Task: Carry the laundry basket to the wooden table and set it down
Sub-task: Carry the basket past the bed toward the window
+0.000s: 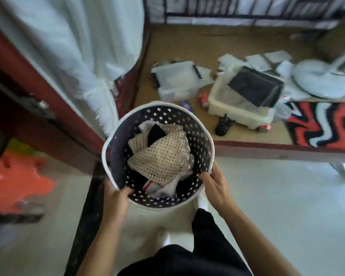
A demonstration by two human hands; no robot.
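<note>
dark perforated basket [116, 156], cream crochet garment [163, 154]

The laundry basket [157, 156], filled with clothes [163, 156], is gripped at its near rim by the left hand [116, 198] and right hand [215, 188].

One laundry basket [157, 156], two hands, perhaps two storage bins.
</note>
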